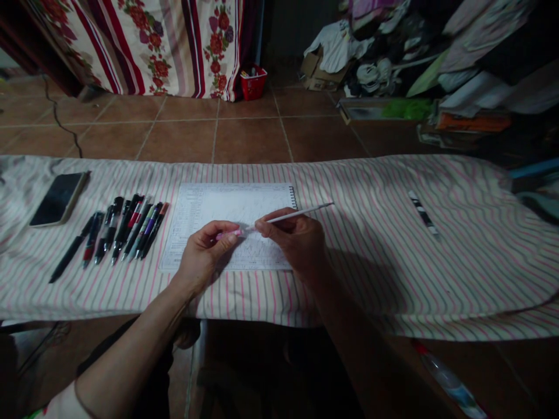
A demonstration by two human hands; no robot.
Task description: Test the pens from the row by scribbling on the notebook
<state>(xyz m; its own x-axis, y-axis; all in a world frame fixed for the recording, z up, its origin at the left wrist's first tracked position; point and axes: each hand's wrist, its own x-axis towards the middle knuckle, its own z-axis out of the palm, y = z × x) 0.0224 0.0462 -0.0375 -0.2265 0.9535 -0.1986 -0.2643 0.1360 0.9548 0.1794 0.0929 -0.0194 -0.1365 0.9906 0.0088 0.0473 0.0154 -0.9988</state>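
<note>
View: head camera, looking forward and down over a long striped cloth [371, 273] spread across a surface.

Left hand: the left hand [202, 258] sits at lower centre, its thumb and fingers closed in a pinch around a pink slim barrel [227, 234], which points right.

Right hand: the right hand [293, 240] sits just right of centre, pinching a white slim stick [297, 213] between thumb and fingers. Its far end points to the right of the frame, past the notebook's edge.

In hand: the two hands are close together, with the near ends of the pink slim barrel and white slim stick almost meeting above the page. Whether they are being joined or parted cannot be told, and the exact kind of each item is unclear.

Under the hands: a spiral notebook [229, 202] lies at centre, its printed, written-over page beneath both hands and its wire binding at the right edge.

Left of the notebook: a row of pens [131, 228] lies side by side on the cloth, with a smartphone [58, 199] further left.

Right of the hands: a lone striped pen [423, 212] lies on the cloth.

Upper frame: a floral curtain [174, 43] hangs behind a tile floor [183, 139], with a red basket [254, 83] at its foot and a heap of clothes [336, 49] at upper right.
</note>
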